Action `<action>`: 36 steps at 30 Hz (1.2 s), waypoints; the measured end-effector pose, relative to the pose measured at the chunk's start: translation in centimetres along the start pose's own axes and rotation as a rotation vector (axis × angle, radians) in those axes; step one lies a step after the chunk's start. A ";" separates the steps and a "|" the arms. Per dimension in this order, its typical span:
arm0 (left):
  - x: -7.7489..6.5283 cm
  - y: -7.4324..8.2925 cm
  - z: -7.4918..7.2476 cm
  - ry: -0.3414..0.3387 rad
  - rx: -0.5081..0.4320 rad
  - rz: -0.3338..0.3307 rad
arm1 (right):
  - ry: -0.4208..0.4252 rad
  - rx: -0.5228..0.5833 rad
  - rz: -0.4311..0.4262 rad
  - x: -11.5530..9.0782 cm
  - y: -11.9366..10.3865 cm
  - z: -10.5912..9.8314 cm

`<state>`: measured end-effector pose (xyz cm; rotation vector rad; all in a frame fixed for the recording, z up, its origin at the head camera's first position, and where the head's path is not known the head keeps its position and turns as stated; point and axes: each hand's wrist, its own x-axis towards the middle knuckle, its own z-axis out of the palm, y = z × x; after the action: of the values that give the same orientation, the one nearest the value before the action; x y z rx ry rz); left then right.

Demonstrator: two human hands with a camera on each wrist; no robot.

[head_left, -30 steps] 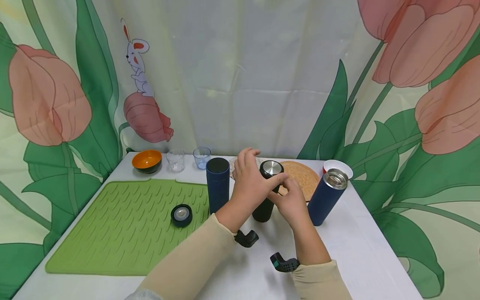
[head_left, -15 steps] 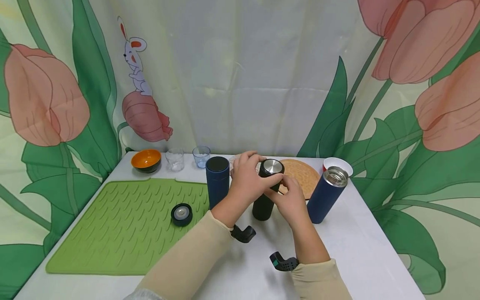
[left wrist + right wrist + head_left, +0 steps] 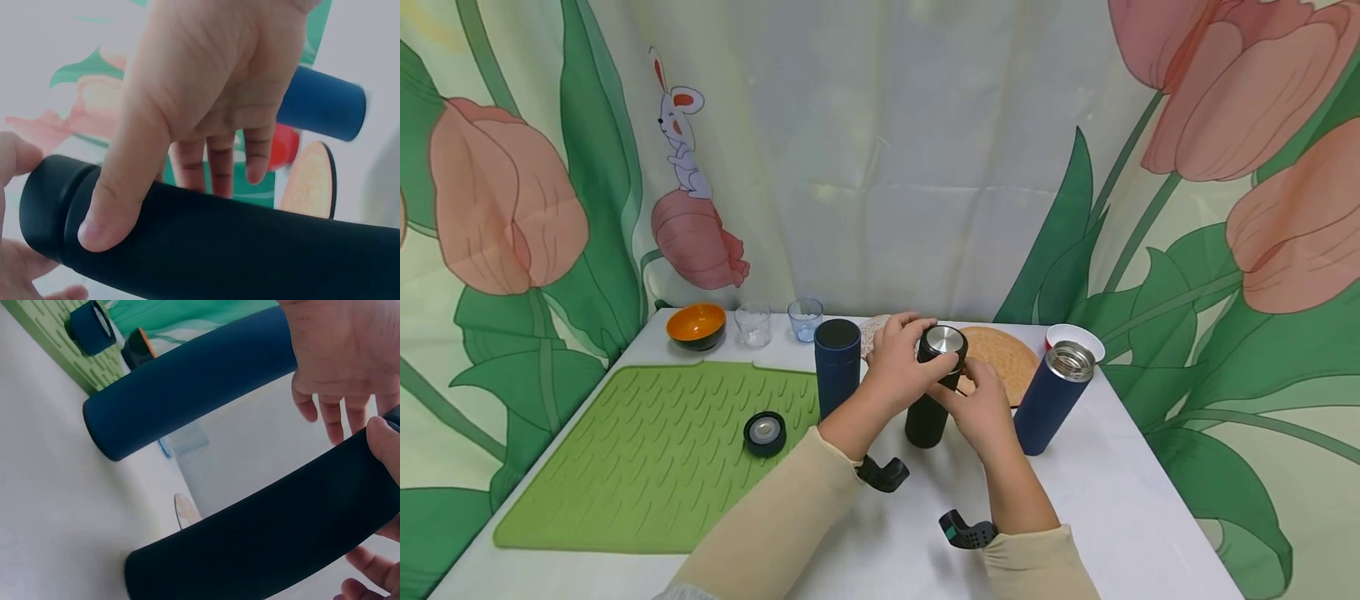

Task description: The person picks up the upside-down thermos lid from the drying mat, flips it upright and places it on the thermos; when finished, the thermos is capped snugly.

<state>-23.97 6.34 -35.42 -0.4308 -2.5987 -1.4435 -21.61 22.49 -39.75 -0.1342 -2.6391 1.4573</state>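
Observation:
A black thermos (image 3: 927, 423) with a silver-topped lid (image 3: 944, 339) stands on the white table between my hands. My left hand (image 3: 889, 371) pinches the lid, thumb on the near side and fingers toward the back. Just below the lid, my right hand (image 3: 981, 412) grips the body; its thumb (image 3: 115, 212) lies across the neck in the left wrist view. To the left stands a capped dark blue thermos (image 3: 837, 367). An uncapped navy thermos (image 3: 1051, 408) with a bare steel mouth stands right of my right hand.
A loose black lid (image 3: 765, 433) lies upside down on the green drying mat (image 3: 647, 458). Along the back edge are an orange bowl (image 3: 697, 322), a clear glass (image 3: 754, 325), a blue glass (image 3: 806, 318), a round wooden board (image 3: 1003, 358) and a red-and-white bowl (image 3: 1078, 335).
The raised fingers of my left hand have come down closer around the lid, and its thumb has shifted slightly left. My right hand and the thermoses stay almost where they were.

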 end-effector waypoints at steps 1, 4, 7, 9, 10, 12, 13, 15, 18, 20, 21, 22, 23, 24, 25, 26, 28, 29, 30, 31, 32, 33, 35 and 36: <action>-0.1 0.1 0.1 0.001 0.002 -0.003 | 0.010 -0.001 -0.009 0.0 0.1 0.0; -0.5 0.6 0.4 0.020 0.028 -0.006 | 0.048 -0.005 -0.036 -0.1 0.3 -0.1; -0.6 1.0 0.7 0.063 0.058 -0.012 | 0.068 -0.012 -0.067 0.0 0.4 -0.3; -0.5 1.1 0.8 0.097 0.070 -0.018 | 0.056 -0.010 -0.079 0.0 0.2 -0.4; -0.5 1.1 0.8 0.111 0.071 -0.021 | 0.049 -0.006 -0.084 0.0 0.1 -0.4; -0.5 1.1 0.8 0.131 0.078 -0.026 | 0.034 0.008 -0.082 0.0 0.0 -0.3; -0.4 1.1 0.9 0.135 0.078 -0.027 | 0.027 0.010 -0.077 -0.1 0.0 -0.3; -0.4 1.0 0.9 0.133 0.070 -0.022 | 0.015 0.007 -0.068 -0.2 0.1 -0.4; -0.3 0.9 1.0 0.115 0.057 -0.006 | -0.003 -0.008 -0.052 -0.1 0.3 -0.6; -0.1 0.8 0.9 0.093 0.039 0.002 | -0.018 -0.012 -0.039 -0.1 0.4 -0.7; -0.1 0.7 0.8 0.081 0.031 0.003 | -0.024 -0.011 -0.034 0.0 0.4 -0.7; 0.0 0.7 0.7 0.071 0.019 0.000 | -0.029 -0.007 -0.028 0.0 0.4 -0.7; 0.0 0.7 0.5 0.059 0.005 -0.004 | -0.034 -0.005 -0.026 0.0 0.4 -0.7; 0.1 0.6 0.4 0.047 -0.008 -0.007 | -0.038 -0.002 -0.020 0.0 0.4 -0.7; 0.1 0.6 0.3 0.031 -0.021 -0.010 | -0.041 0.001 -0.014 0.1 0.4 -0.7; 0.2 0.5 0.2 0.011 -0.035 -0.010 | -0.043 0.001 -0.009 0.0 0.4 -0.7; 0.4 0.4 0.0 -0.037 -0.075 0.003 | -0.042 0.000 0.000 0.0 0.4 -0.7; 0.5 0.4 0.0 -0.063 -0.094 0.013 | -0.042 0.001 0.004 0.0 0.4 -0.8; 0.6 0.3 -0.1 -0.089 -0.110 0.023 | -0.042 0.003 0.007 0.0 0.5 -0.8; 0.7 0.3 -0.1 -0.112 -0.126 0.029 | -0.043 0.006 0.009 0.0 0.5 -0.8; 0.8 0.3 -0.1 -0.130 -0.140 0.035 | -0.044 0.009 0.009 0.0 0.5 -0.8; 0.8 0.3 -0.2 -0.142 -0.150 0.038 | -0.045 0.012 0.009 -0.1 0.4 -0.8; 0.8 0.3 -0.3 -0.146 -0.151 0.037 | -0.046 0.018 0.008 -0.1 0.4 -0.8; 0.8 0.4 -0.3 -0.139 -0.149 0.033 | -0.046 0.018 0.006 -0.1 0.3 -0.8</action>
<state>-24.60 6.36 -34.75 -0.6104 -2.5830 -1.6594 -21.35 23.33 -39.63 -0.1084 -2.6632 1.5039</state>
